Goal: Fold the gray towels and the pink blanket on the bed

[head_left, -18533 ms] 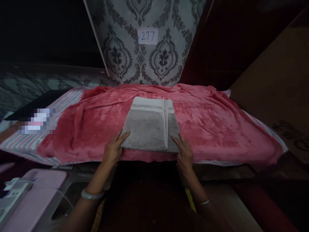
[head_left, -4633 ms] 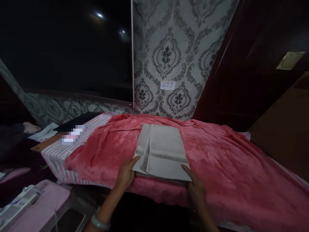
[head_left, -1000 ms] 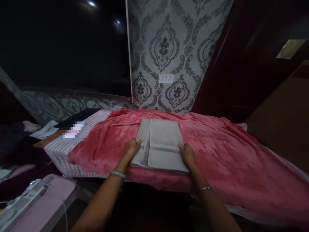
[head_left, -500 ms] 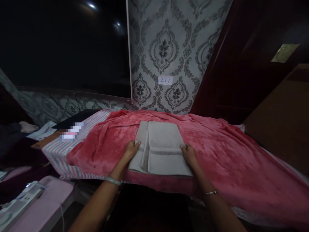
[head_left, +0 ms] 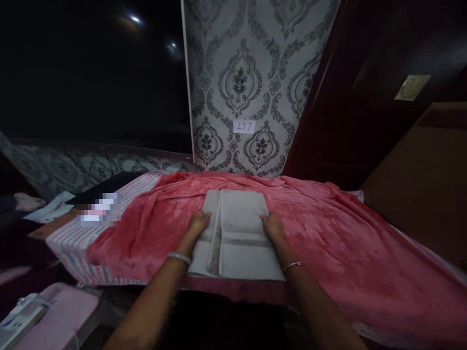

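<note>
- Left hand (head_left: 198, 223): pinching the left edge of the folded cloth (head_left: 244, 211), thumb on top, the other fingers curled at the side and partly hidden. A pale bangle (head_left: 180, 257) circles the wrist.
- Right hand (head_left: 273, 227): pinching the opposite edge in the same way, thumb on the cloth (how far the fingers reach beneath, I cannot tell). A thin bracelet (head_left: 293, 265) is on that wrist.
- Folded cloth: grey and pale, a darker band across it and a lengthwise fold left of its middle. It lies on the near middle part of the pink blanket (head_left: 335, 233), between the hands.
- Beneath the blanket, a striped cover (head_left: 69, 243) shows at the left, with a blurred-out object (head_left: 100, 210) on it.
- Far side: patterned wallpaper (head_left: 239, 87) with a paper slip (head_left: 243, 127) reading 277 (handwritten, it seems), and a dark screen (head_left: 91, 78) to the left.
- Right side: a brown board (head_left: 419, 170).
- Near left: a pink surface (head_left: 69, 308) bearing a white device (head_left: 25, 318).
</note>
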A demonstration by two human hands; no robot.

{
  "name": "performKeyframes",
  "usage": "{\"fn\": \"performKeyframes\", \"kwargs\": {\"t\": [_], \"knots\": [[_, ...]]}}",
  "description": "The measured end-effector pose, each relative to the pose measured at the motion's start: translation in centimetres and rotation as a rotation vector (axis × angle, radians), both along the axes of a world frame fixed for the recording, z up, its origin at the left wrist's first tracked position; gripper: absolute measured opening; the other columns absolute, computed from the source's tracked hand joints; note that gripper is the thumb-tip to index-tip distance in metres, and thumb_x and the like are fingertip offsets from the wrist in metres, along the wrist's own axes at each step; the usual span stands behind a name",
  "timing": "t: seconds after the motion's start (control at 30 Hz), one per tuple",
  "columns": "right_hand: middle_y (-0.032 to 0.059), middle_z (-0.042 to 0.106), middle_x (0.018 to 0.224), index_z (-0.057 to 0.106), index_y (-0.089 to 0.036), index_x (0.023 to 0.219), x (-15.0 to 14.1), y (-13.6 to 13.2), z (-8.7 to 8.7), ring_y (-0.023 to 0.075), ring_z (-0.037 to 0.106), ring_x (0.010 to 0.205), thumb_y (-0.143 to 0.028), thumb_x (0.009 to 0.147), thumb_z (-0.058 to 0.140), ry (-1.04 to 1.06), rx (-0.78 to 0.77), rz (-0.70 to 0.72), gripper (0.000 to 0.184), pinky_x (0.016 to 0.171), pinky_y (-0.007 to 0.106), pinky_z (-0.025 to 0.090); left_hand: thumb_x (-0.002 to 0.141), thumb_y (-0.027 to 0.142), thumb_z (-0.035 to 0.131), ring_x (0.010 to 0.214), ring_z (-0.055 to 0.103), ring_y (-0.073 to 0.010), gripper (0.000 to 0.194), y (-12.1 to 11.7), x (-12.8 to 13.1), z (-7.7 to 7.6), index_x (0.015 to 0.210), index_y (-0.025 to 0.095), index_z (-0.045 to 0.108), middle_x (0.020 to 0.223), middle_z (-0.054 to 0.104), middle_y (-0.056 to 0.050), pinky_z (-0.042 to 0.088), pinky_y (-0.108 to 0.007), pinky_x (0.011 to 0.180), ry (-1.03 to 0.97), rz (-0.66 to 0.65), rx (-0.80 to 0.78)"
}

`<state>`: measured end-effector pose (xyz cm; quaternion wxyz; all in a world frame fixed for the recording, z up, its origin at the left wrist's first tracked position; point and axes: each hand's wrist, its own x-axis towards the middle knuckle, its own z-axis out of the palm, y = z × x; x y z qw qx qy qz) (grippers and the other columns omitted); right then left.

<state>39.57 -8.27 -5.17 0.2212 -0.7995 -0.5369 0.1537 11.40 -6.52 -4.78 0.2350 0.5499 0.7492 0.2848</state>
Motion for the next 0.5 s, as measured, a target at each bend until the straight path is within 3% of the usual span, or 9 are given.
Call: {"fn": "performKeyframes", "kwargs": {"t": [0.17, 0.3, 0.4, 0.5], "knots": [[0.021, 0.067, 0.119, 0.055, -0.006, 0.133, -0.1, -0.5, -0.8, 0.0285, 0.066, 0.108, -0.04, 0.102, 0.041, -0.016, -0.001, -0.04, 0.048, 0.084, 0.034, 0.05, 0.094, 0.033, 0.05, 0.108, 0.068, -0.0322, 0.04, -0.6, 0.6, 0.0, 0.126, 0.011, 0.057, 0.117, 0.07, -0.023, 0.05, -0.038, 0.084, 0.168, -0.006, -0.043], [0.0211, 0.066, 0.121, 0.055, -0.006, 0.134, 0.2, -0.3, -0.2, 0.0276, 0.064, 0.112, -0.037, 0.101, 0.044, -0.057, 0.014, 0.009, 0.047, 0.091, 0.033, 0.048, 0.092, 0.032, 0.053, 0.121, 0.061, -0.0331, 0.049, -1.5, 1.1, 1.5, 0.135, 0.008, 0.052, 0.131, 0.063, -0.024, 0.047, -0.04, 0.095, 0.228, -0.058, 0.0], [0.0227, 0.055, 0.139, 0.047, -0.009, 0.145, -0.7, 0.6, 0.9, 0.0315, 0.051, 0.13, -0.036, 0.099, 0.049, -0.162, 0.085, 0.11, 0.054, 0.105, 0.039, 0.041, 0.09, 0.033, 0.057, 0.14, 0.044, -0.0323, 0.064, -2.5, 3.2, 2.7, 0.148, 0.011, 0.041, 0.15, 0.048, -0.022, 0.036, -0.041, 0.112, 0.324, -0.261, 0.165], [0.0151, 0.034, 0.159, 0.037, -0.019, 0.155, -2.4, 2.2, 1.5, 0.0305, 0.03, 0.146, -0.036, 0.102, 0.042, -0.318, 0.165, 0.312, 0.057, 0.117, 0.045, 0.029, 0.092, 0.042, 0.054, 0.15, 0.029, -0.0327, 0.071, -3.1, 6.0, 2.4, 0.153, 0.011, 0.036, 0.159, 0.036, -0.021, 0.026, -0.046, 0.121, 0.407, -0.56, 0.242]]}}
